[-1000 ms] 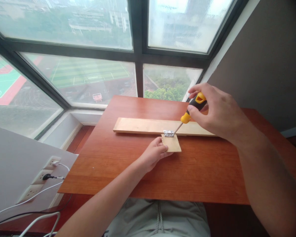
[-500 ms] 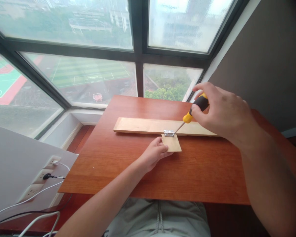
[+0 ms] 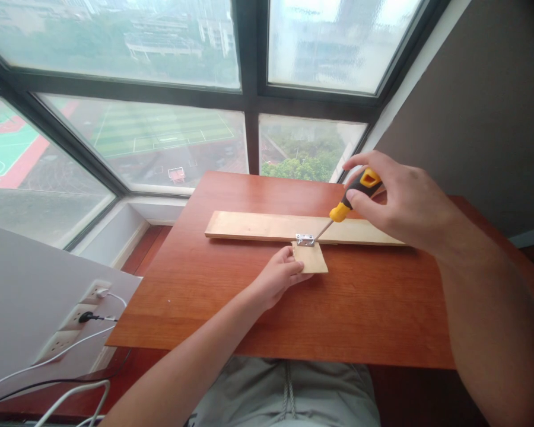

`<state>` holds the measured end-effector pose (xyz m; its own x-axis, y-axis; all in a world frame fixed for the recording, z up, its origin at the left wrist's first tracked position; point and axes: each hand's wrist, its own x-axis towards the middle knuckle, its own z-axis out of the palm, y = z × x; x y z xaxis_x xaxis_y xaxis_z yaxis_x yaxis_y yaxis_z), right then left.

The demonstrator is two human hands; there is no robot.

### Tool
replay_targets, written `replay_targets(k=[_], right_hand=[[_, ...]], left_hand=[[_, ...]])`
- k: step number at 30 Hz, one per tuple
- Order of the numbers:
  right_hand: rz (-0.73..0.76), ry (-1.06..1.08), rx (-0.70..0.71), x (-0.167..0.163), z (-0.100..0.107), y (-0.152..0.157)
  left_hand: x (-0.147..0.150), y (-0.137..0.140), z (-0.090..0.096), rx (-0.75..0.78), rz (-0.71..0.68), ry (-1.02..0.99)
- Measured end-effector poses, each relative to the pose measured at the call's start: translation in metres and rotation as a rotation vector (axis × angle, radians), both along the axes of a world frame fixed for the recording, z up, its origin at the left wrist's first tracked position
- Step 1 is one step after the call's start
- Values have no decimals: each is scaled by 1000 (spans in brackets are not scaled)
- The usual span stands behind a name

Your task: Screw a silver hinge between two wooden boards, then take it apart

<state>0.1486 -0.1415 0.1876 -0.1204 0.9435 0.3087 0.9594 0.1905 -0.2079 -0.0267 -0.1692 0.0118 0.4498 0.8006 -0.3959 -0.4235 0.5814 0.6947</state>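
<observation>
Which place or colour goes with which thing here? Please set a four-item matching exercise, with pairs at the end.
1. Screwdriver
2. Small wooden piece
3. Metal hinge
4. Long board

A. Silver
B. Lying across the table
C. Yellow-and-black handle, in the right hand
D. Gripped at one side by the left hand

Pairs: 1-C; 2-D; 3-A; 4-B

Right hand (image 3: 396,198) grips yellow-black screwdriver (image 3: 339,212), tilted, tip at metal hinge (image 3: 305,239). Left hand (image 3: 281,274) pinches small wood piece (image 3: 312,260) by left side, hinge at far edge. Long board (image 3: 253,225) lies on reddish-brown tabletop (image 3: 360,314); windows (image 3: 160,133) beyond.
</observation>
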Motion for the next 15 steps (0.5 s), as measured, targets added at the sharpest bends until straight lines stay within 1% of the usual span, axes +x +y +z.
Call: replay_targets(k=[4,7,9,10,12,15], right_hand=[[-134,-152,147,-3,-1,-3],[-237,-257,151,-5,0,-5],[-266,-292,134,-5,2,-6],[-261,-288,126,-5,2,-6],[-203,-224,98,-3,3,-5],[-80,-35,46,-1,5,-5]], left_hand=[[0,0,-1,0,4,7],[0,0,-2,-1,-2,5],[0,0,-2,0,-5,4],[0,0,-2,0,-5,6],[0,0,-1,-2,-4,11],[0,0,0,-4,-3,16]])
